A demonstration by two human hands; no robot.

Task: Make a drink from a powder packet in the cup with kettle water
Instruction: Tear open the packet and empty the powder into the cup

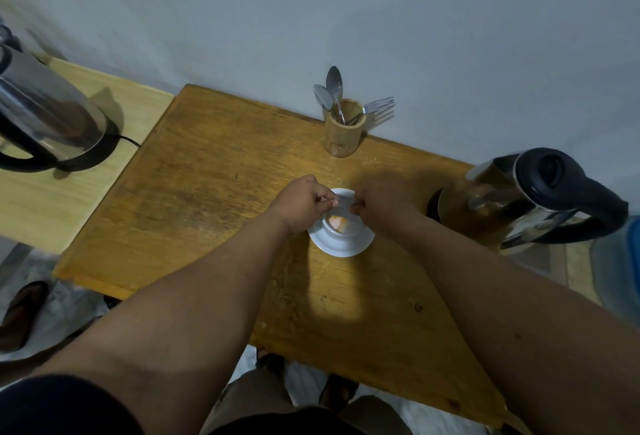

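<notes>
A white cup stands on a white saucer in the middle of the wooden table. Orange powder lies in the cup's bottom. Right above the cup, my left hand and my right hand each pinch one end of a small, pale powder packet. The packet is blurred and mostly hidden by my fingers. A steel kettle with a black lid and handle sits at the table's right edge, a hand's width from my right hand.
A bamboo holder with spoons and a fork stands at the table's back edge by the wall. A second steel kettle sits on its base on a lighter side table at the left. A sandal lies on the floor, lower left.
</notes>
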